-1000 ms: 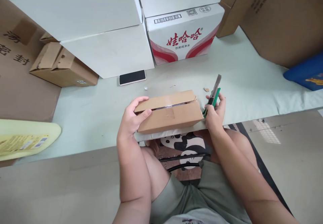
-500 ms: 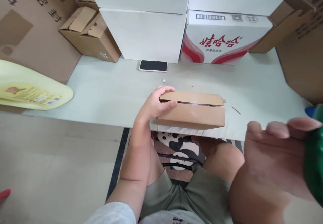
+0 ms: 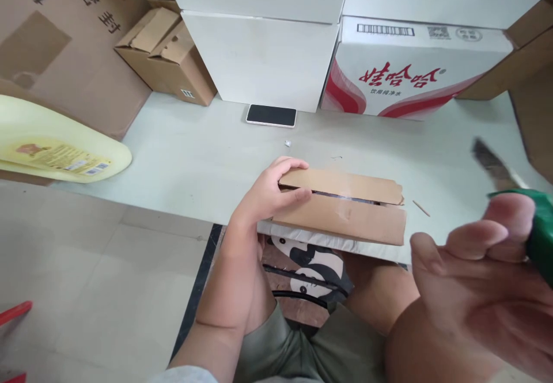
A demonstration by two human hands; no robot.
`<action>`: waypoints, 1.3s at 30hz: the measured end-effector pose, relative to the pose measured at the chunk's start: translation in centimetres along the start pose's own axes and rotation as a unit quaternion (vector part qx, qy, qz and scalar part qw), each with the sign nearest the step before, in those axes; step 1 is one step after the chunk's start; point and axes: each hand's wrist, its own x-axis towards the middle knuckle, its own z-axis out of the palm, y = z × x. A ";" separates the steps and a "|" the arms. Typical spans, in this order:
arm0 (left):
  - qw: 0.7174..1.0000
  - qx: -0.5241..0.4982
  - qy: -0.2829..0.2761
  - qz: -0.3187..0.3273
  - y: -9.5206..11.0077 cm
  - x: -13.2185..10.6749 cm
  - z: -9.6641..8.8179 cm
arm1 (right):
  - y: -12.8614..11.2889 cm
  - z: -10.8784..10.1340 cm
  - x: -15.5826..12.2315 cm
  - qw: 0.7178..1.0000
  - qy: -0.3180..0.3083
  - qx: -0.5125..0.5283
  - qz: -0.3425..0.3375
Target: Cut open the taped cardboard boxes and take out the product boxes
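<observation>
A small brown cardboard box (image 3: 341, 219) lies near the table's front edge, a narrow gap running between its two top flaps. My left hand (image 3: 276, 190) grips its left end, thumb on the near flap and fingers over the far one. To the right of the box, raised close to the camera, my right hand (image 3: 484, 256) is closed around a green-handled cutting tool (image 3: 542, 222). The tool's metal blade points up and left, away from the box. Motion blurs it, and I cannot tell if it is a knife or scissors.
A phone (image 3: 271, 116) lies on the table (image 3: 194, 152) before stacked white cartons (image 3: 263, 60) and a red-and-white water carton (image 3: 401, 78). Brown boxes (image 3: 173, 66) and a yellow bottle (image 3: 64, 147) stand left. A thin stick (image 3: 421, 208) lies right of the box.
My right hand has turned, bringing the tool's blade into view. The box's right end has swung slightly towards me, with my left hand still on it. The camera view has shifted a little.
</observation>
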 end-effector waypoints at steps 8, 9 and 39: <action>1.000 0.004 -0.001 0.006 0.3 0.0 0.3 | -2.3 2.5 1.3 0.962 0.069 0.263 0.014; 1.000 0.001 0.000 0.007 0.3 0.0 0.4 | -2.2 2.8 1.4 0.958 0.089 0.273 0.009; 1.000 0.024 0.005 0.010 0.3 -0.2 1.0 | 0.9 5.4 1.2 0.950 0.136 0.267 -0.091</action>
